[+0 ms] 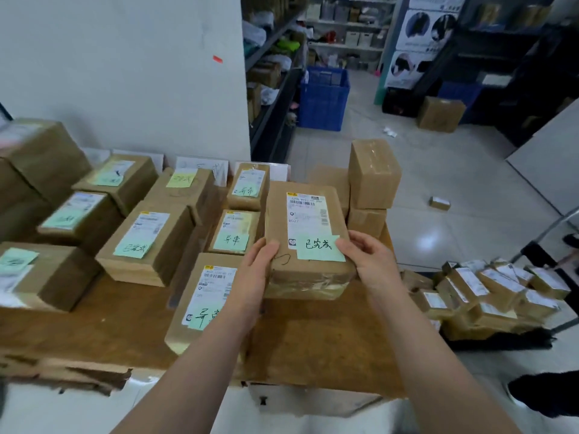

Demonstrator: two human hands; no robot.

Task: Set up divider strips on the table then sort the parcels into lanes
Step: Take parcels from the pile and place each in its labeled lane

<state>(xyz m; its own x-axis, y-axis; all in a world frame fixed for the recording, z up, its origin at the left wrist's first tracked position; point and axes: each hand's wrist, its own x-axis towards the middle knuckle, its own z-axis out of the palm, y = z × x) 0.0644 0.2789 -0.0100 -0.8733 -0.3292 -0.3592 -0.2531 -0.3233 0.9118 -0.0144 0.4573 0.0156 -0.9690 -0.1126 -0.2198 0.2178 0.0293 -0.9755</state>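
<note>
Left grip (257, 270) and right grip (366, 258) each clasp a near corner of one parcel (305, 220), holding it label-up over the right of the worktop (313, 346). This probably keeps its green note (319, 247) readable while picking a lane among the rows (147, 236) to the left.

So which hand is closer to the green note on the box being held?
Right. The right hand holds the box with its thumb at the right edge of the green note. The left hand grips the box's left side, apart from the note.
</note>
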